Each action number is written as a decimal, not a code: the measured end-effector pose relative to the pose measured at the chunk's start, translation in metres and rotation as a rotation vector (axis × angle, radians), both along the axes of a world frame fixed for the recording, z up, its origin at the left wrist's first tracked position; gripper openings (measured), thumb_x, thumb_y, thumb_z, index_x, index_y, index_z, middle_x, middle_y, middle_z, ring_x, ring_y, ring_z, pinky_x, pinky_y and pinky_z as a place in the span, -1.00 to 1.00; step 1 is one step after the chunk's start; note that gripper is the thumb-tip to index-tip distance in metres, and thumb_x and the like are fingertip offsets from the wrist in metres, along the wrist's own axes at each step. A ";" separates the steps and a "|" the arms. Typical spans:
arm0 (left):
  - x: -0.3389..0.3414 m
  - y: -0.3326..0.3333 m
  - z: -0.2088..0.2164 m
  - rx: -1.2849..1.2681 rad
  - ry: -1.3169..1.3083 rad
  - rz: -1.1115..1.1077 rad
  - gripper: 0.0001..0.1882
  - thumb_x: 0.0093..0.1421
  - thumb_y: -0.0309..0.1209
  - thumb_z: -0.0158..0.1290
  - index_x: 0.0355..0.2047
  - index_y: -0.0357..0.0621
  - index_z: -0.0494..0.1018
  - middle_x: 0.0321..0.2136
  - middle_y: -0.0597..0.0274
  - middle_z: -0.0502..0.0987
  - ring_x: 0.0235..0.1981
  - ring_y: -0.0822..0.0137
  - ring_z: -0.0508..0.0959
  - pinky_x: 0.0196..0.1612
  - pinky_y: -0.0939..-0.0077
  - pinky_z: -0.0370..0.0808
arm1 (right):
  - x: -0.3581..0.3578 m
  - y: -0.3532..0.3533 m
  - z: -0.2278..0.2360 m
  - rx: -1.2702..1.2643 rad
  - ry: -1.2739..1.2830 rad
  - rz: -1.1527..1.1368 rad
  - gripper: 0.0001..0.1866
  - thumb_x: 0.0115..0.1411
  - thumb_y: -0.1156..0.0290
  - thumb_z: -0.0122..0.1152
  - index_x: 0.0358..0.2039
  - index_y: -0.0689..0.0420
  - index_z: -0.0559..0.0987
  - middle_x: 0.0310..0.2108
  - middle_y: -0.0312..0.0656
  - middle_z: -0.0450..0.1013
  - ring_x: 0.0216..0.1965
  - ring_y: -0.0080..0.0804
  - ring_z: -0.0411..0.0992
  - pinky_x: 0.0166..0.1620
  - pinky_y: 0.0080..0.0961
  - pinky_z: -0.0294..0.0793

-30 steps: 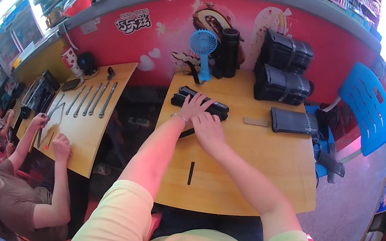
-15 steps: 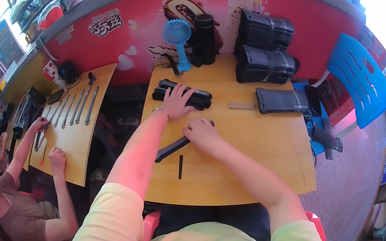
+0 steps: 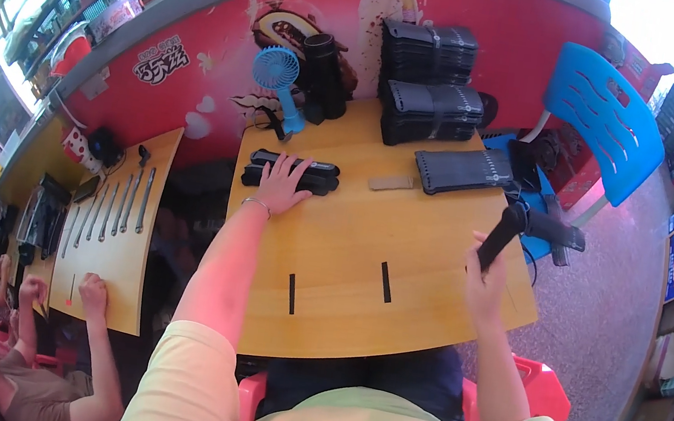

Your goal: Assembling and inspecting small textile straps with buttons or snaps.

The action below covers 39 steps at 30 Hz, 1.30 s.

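I'm resting my left hand point(image 3: 278, 188), fingers spread, across two black bars point(image 3: 321, 184) lying side by side near the left edge of the surface point(image 3: 346, 238), probably steadying them. My right hand point(image 3: 485, 285) is gripping a tilted black piece point(image 3: 505, 234), fingers curled round its lower end, seemingly for firm control, holding it up near the surface's right edge.

On tabletop point(image 3: 342, 237) we log: bars point(image 3: 323, 183) in front of fan point(image 3: 277, 69), bottle point(image 3: 323, 72) just R of fan, pack stacks point(image 3: 429, 116) farther R, single pack point(image 3: 461, 172) before them. Chair point(image 3: 594, 130) beyond R edge.
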State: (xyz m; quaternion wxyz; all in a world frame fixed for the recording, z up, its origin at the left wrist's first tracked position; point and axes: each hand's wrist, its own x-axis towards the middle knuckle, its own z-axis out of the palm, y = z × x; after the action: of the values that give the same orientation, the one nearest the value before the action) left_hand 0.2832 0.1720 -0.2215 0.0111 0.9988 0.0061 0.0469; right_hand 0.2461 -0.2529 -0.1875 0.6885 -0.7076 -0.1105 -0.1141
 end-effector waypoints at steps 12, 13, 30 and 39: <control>0.015 -0.004 0.014 -0.225 -0.064 0.019 -0.23 -0.25 -0.24 0.34 0.00 0.15 0.23 -0.02 0.16 0.27 0.12 0.00 0.21 0.08 -0.20 0.15 | -0.016 -0.018 -0.044 -0.344 -0.055 0.013 -0.83 0.14 0.48 0.14 -0.27 0.27 0.47 -0.47 -0.13 0.44 -0.42 -0.43 0.41 -0.33 -0.52 0.36; 0.015 -0.003 0.013 -0.228 -0.090 0.001 -0.24 -0.27 -0.25 0.35 -0.02 0.15 0.24 -0.04 0.16 0.28 0.10 0.00 0.24 0.05 -0.17 0.18 | -0.016 -0.018 -0.043 -0.346 -0.029 0.033 -0.79 0.10 0.53 0.12 -0.23 0.27 0.46 -0.40 -0.06 0.45 -0.33 -0.28 0.44 -0.27 -0.46 0.38; 0.015 -0.001 0.018 -0.301 -0.022 -0.028 -0.26 -0.24 -0.10 0.31 -0.01 0.12 0.31 -0.02 0.14 0.31 0.07 0.00 0.27 0.06 -0.09 0.18 | -0.015 -0.014 -0.035 -0.397 -0.089 0.021 -0.84 0.11 0.49 0.14 -0.29 0.26 0.47 -0.52 -0.11 0.39 -0.48 -0.37 0.37 -0.39 -0.50 0.31; 0.022 0.007 0.020 -0.424 -0.065 -0.170 -0.43 -0.15 -0.18 0.29 -0.10 0.00 0.39 -0.22 0.05 0.40 -0.09 0.02 0.37 0.03 0.28 0.28 | -0.017 -0.011 -0.030 -0.407 0.029 0.041 -0.83 0.10 0.54 0.13 -0.27 0.26 0.46 -0.42 -0.01 0.42 -0.38 -0.17 0.44 -0.30 -0.41 0.37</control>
State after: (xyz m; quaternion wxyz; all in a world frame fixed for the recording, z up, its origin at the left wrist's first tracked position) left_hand 0.3049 0.1790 -0.2019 0.2250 0.9690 -0.0685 0.0756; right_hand 0.2289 -0.2642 -0.2179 0.5351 -0.8312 -0.1359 -0.0651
